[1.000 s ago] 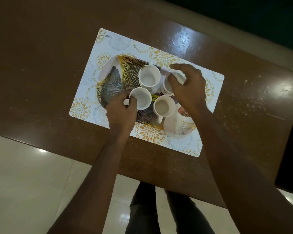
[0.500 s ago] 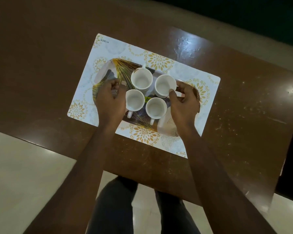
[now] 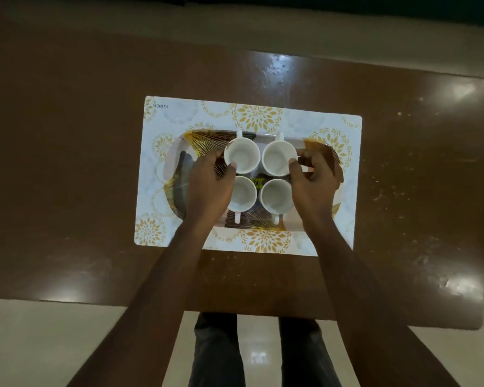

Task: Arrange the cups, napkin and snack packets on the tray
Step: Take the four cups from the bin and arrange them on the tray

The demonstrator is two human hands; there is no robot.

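Observation:
Several empty white cups stand in a two-by-two block on the oval gold-and-dark patterned tray. My left hand holds the rim of the far left cup between thumb and fingers. My right hand pinches the right side of the far right cup. The near left cup and near right cup stand free, with their handles pointing toward me. A yellow bit of a snack packet shows between the cups; the rest of it is hidden. No napkin is clearly visible.
The tray rests on a white placemat with gold flower prints. The mat lies on a brown glossy table, whose near edge runs just past my forearms. My legs and a pale floor show below it.
Both hands have moved from the tray's sides and near cups onto the two far cups. The cups now stand in a squarer block. The view has swung level with the mat.

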